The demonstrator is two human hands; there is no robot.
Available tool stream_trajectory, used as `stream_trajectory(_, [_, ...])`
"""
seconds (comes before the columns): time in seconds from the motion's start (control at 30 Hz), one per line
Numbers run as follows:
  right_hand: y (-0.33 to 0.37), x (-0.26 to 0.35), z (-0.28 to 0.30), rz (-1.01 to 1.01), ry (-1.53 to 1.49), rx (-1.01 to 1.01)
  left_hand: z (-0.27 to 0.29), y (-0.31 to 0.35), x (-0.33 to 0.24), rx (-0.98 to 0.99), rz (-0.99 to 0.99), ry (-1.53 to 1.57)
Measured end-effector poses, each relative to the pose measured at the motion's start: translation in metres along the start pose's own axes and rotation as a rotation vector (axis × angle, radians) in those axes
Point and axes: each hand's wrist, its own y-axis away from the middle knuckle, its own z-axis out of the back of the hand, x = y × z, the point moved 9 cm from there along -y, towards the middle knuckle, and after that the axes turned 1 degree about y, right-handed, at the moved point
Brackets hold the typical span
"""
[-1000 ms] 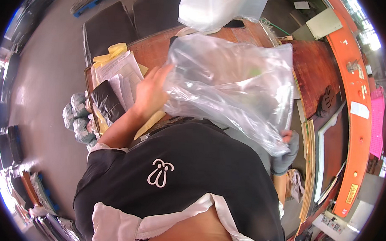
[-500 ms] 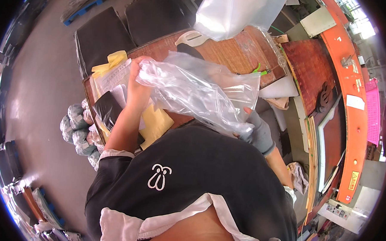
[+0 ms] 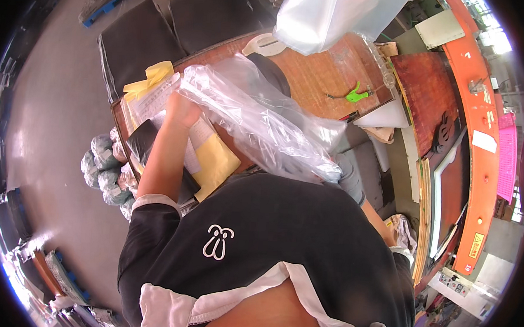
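Observation:
A long clear plastic bag [image 3: 258, 122] stretches slantwise in front of my chest, creased and bunched along its length. At its far left end my left hand [image 3: 182, 108] is closed on the plastic, its fingertips partly hidden. My right hand [image 3: 348, 170], in a grey glove, grips the bag's near right end close to my body; the film covers some of its fingers. Beneath the bag lies a wooden table [image 3: 315, 78], along with a dark grey object [image 3: 272, 70] partly seen through the film.
A green air blow gun [image 3: 357, 96] and a white oval piece [image 3: 264, 45] lie on the table. Papers [image 3: 153, 103] and yellow envelopes [image 3: 216, 167] sit at left. Clear film [image 3: 332, 17] hangs at the far side. An orange beam [image 3: 476, 143] curves along the right.
My left hand has moved slightly down and left. The bag now hangs straighter and narrower between my hands, and its loose right part has dropped away from the green blow gun.

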Motion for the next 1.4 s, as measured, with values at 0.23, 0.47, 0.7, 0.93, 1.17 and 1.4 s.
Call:
stream_trajectory(0.23, [0.01,-0.033,0.015,0.079,0.119,-0.184,-0.031,-0.022,-0.026,-0.078,-0.263,-0.494])
stream_trajectory(0.47, [-0.058,-0.082,0.051,-0.025,-0.247,-0.389,-0.103,-0.135,0.046,0.504,-0.044,-1.158])
stream_trajectory(0.7, [-0.098,-0.1,0.068,-0.083,-0.067,-0.486,-0.064,-0.183,0.118,0.442,0.235,-1.439])
stream_trajectory(0.93, [-0.091,-0.08,0.065,-0.05,-0.001,-0.596,-0.068,-0.196,0.147,0.47,0.698,-1.2])
stream_trajectory(1.17, [-0.149,-0.165,0.104,-0.277,0.069,-0.352,-0.046,-0.21,0.186,0.638,0.682,-0.907])
stream_trajectory(1.4, [-0.206,-0.194,0.08,-0.244,-0.621,-0.199,0.042,-0.232,0.257,0.277,0.782,-0.423])
